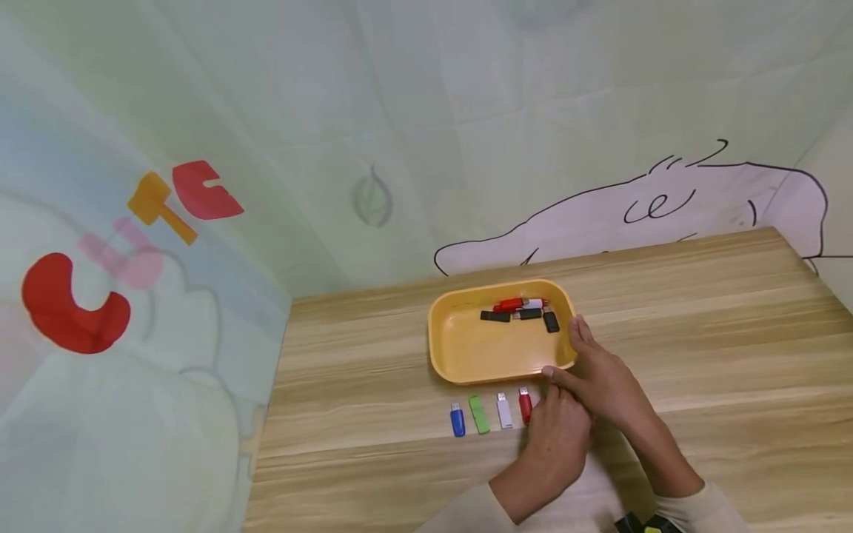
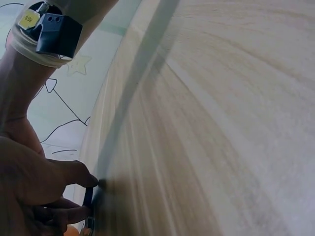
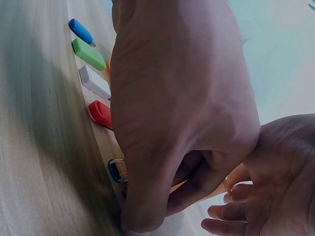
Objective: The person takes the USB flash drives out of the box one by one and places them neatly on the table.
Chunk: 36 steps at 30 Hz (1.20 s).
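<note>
My left hand point(image 1: 558, 433) is low over the table, under my right wrist. Its thumb and finger pinch a dark USB stick point(image 2: 89, 196), mostly covered by the fingers. In the right wrist view the left hand point(image 3: 182, 93) fills the middle, beside a small stick end point(image 3: 118, 170). My right hand point(image 1: 609, 381) touches the near right corner of a yellow tray point(image 1: 436, 355), thumb at the front rim and extended fingers along the right wall. A blue USB stick point(image 1: 457, 420), a green one point(image 1: 479, 414), a white one point(image 1: 504, 411) and a red one point(image 1: 526, 405) lie in a row.
Inside the tray lie a red stick point(image 1: 512, 304), a white stick point(image 1: 535, 303) and several black sticks point(image 1: 495, 316). The wooden table point(image 1: 353, 385) meets a printed cloth point(image 1: 320, 185) at its back and left edges. My forearms cross at the front.
</note>
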Available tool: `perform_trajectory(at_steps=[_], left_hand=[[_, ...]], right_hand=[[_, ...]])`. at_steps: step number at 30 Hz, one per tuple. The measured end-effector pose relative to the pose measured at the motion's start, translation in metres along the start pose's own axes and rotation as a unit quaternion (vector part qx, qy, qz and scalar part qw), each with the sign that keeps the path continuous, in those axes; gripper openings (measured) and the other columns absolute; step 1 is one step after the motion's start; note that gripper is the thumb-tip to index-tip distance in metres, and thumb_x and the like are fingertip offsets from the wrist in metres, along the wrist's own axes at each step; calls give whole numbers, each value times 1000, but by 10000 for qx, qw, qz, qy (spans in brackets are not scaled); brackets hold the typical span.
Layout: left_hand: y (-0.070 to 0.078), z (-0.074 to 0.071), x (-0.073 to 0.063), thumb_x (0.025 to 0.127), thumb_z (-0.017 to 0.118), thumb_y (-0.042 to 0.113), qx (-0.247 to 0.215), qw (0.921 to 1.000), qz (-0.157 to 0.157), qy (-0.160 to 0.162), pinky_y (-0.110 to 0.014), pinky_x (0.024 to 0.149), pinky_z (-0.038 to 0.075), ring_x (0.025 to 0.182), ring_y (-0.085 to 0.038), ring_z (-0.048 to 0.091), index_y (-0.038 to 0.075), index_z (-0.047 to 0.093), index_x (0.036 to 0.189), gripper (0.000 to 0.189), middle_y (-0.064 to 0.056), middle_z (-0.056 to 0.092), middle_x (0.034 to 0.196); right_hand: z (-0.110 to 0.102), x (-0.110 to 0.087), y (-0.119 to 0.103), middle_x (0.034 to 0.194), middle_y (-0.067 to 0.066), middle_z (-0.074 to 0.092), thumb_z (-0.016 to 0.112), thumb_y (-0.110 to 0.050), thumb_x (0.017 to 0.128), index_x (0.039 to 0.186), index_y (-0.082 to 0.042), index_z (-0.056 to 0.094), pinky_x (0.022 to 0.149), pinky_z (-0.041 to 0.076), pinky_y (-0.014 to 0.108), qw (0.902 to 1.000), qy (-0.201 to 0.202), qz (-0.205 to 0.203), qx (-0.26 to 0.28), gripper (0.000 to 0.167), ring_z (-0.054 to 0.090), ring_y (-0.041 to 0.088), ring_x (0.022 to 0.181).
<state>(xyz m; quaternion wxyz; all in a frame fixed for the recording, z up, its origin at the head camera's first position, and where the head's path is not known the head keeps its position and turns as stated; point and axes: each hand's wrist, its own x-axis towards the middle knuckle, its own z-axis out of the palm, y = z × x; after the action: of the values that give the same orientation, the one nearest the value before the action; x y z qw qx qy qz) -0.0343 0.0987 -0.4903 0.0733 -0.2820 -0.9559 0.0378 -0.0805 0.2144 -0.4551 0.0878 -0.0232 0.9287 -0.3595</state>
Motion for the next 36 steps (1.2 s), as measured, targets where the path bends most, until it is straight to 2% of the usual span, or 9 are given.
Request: perform_trajectory(at_steps=[8, 14, 17, 20, 25, 29, 34, 36], left_hand=[[-1, 1, -4, 85, 82, 45, 187, 9998, 48, 61, -20, 66, 51, 99, -11, 57, 25, 79, 92, 22, 7, 73, 99], [-2, -2, -6, 86, 82, 44, -15, 9999, -21, 150, -20, 68, 52, 98, -10, 58, 22, 78, 97, 25, 7, 73, 99], [-4, -5, -7, 87, 81, 43, -211, 9997, -84, 101, -20, 67, 52, 99, -10, 59, 19, 77, 105, 30, 7, 73, 101], [-7, -10, -9, 87, 82, 44, -500, 9986, -165, -92, -19, 68, 52, 101, -8, 60, 15, 75, 113, 39, 7, 72, 105], [-18, -20, -13, 90, 81, 46, -1061, 9935, -236, -338, -20, 70, 54, 98, -7, 62, 12, 73, 124, 49, 6, 71, 111], [-29, -27, -17, 95, 77, 45, -1454, 9888, -217, -246, -21, 68, 55, 97, -7, 64, 14, 73, 125, 44, 5, 72, 112], [-46, -34, -18, 100, 73, 39, -1878, 9817, -326, -34, -22, 76, 58, 104, -6, 66, 18, 72, 125, 33, 6, 74, 118], [-52, -36, -17, 102, 70, 37, -2097, 9769, -406, 28, -21, 76, 57, 103, -6, 66, 17, 73, 125, 30, 6, 75, 117]], right_hand=[[3, -1, 0, 171, 33, 13, 76, -39, 98, 163, 9, 14, 119, 33, 67, 9999, -74, 61, 128, 102, 29, 55, 153], [5, -2, 1, 172, 31, 12, 75, -39, 99, 165, 8, 11, 121, 30, 67, 9997, -87, 68, 215, 103, 27, 53, 155], [5, -3, 2, 173, 29, 12, 75, -41, 99, 166, 6, 9, 122, 28, 67, 9994, -96, 102, 304, 105, 25, 52, 157], [4, -5, 3, 173, 28, 13, 75, -44, 98, 166, 3, 10, 122, 27, 68, 9991, -94, 141, 397, 106, 24, 52, 157], [2, -6, 2, 174, 26, 13, 76, -47, 97, 167, 1, 12, 121, 27, 70, 9986, -73, 209, 477, 106, 24, 55, 156], [2, -6, 1, 174, 25, 13, 78, -46, 96, 166, 1, 14, 120, 29, 70, 9982, -39, 285, 522, 106, 26, 56, 154], [1, -5, 0, 174, 24, 14, 78, -46, 95, 166, 0, 15, 119, 31, 70, 9978, -2, 322, 584, 106, 29, 56, 153], [0, -5, 0, 174, 23, 14, 78, -45, 96, 166, 0, 15, 118, 32, 70, 9979, 2, 334, 550, 104, 30, 56, 153]])
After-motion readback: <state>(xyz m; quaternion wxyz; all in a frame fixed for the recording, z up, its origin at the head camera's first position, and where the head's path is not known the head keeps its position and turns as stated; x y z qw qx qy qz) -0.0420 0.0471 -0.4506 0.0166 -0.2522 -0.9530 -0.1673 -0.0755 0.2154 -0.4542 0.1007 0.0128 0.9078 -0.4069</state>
